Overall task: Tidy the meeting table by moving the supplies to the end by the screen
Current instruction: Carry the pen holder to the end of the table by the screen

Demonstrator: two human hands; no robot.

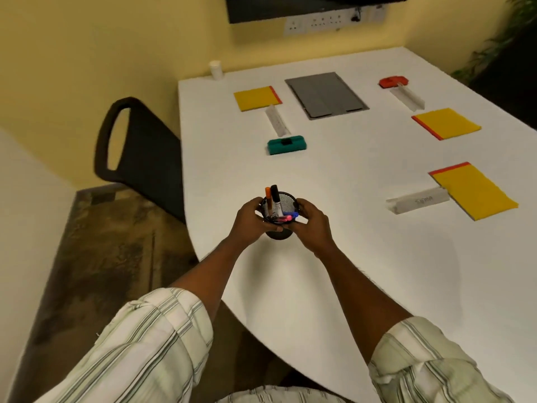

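Clasping a black mesh pen holder (279, 234) from both sides, left hand (250, 221) and right hand (312, 225) curled round its wall, at the near left edge of the white table (334, 286), with markers (275, 196) upright inside. Lying farther up toward the screen (313, 7): yellow pads (257, 98), teal eraser (286, 144), red eraser (392, 81), name cards (417, 202).

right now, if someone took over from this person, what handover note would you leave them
Hands: left hand and right hand both grip the black mesh pen cup, which holds markers, at the near end of the white table, far from the wall screen.
Spread over the table: yellow notepads, teal eraser, red eraser, white name cards.
Done: cup in hand.
Left: carry the cup to the screen end, then gather the rest there.
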